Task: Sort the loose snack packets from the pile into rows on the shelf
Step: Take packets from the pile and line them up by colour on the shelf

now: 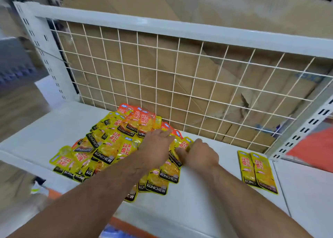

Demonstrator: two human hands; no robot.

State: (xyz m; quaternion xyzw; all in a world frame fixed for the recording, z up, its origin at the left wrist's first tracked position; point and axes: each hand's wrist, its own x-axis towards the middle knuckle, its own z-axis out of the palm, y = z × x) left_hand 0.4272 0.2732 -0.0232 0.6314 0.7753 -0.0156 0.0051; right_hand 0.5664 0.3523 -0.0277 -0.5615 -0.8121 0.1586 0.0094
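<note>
One yellow packet (185,144) is pinched by right hand (198,155), left hand (158,145) flat on the pile (108,147).

Two bare arms fill the lower half of the view. The left forearm (100,189), entering from 7 o'clock, is uncovered along its whole visible length, with sparse dark hairs and faint lines of tendon toward the wrist. It ends in a bare left hand (158,144). The right forearm (243,198), entering from 5 o'clock, is equally bare, broad at the frame edge and narrowing to the wrist. The right hand (198,155) is bare too, its knuckles showing as a ridge.
</note>
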